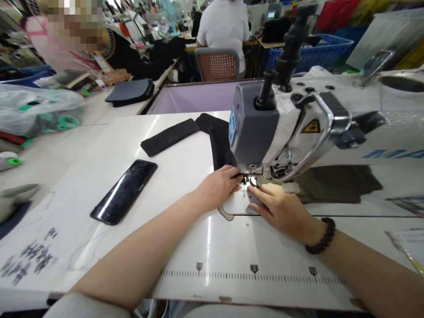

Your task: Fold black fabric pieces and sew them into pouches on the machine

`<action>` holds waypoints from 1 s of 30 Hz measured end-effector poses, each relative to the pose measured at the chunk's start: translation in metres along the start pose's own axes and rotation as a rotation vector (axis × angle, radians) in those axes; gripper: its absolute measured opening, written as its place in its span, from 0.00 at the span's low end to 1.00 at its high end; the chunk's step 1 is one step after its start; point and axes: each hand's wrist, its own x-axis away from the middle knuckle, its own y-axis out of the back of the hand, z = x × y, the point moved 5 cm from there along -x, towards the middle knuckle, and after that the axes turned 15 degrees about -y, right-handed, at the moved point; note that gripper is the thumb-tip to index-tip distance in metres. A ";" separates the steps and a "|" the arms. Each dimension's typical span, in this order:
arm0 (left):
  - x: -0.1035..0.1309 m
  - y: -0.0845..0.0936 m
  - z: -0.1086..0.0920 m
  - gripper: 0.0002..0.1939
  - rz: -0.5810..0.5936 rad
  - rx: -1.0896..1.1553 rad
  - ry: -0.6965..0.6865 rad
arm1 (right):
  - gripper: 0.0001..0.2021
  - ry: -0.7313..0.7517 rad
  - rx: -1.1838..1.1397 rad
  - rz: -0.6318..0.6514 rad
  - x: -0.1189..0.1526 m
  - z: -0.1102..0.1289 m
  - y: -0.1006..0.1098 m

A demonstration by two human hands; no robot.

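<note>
Left grip (220, 183) and right grip (281, 203) close in from either side on the presser foot (247, 180) of the sewing machine (258, 128), fingertips pointing toward each other. On the left one the fingers lie close together, with the tips low beside the foot; whether they pinch anything cannot be told. The right one has its fingers stretched forward and its thumb spread apart, held low over the machine's plate. What lies directly under the fingertips is too small and covered to make out.

Just beyond the left grip, a black fabric strip (220, 143) runs down toward its knuckles, partly hidden by the machine head. Farther out and to the left of that grip, a folded black piece (170, 137) lies on the tabletop (185, 176), its far end at the strip's upper part. Well to the left of the left grip rests a dark phone (124, 192), set at a slant.

Beyond the right grip and to its right, dark olive cloth (338, 183) lies flat under the machine arm. A dark beaded bracelet (321, 236) circles the wrist behind the right grip. Nearer the body than both grips, a printed scale (254, 277) crosses the tabletop. Far ahead of them, a person in a white shirt (223, 24) sits on a chair (217, 65).
</note>
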 end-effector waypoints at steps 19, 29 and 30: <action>0.020 0.013 -0.079 0.09 0.200 -0.033 -0.155 | 0.16 0.379 -0.064 0.011 0.021 0.009 0.010; 0.018 0.011 -0.079 0.11 0.178 -0.016 -0.172 | 0.16 0.394 -0.001 -0.027 0.022 0.014 0.012; 0.018 0.010 -0.077 0.11 0.169 -0.011 -0.168 | 0.16 0.385 0.009 -0.032 0.022 0.014 0.012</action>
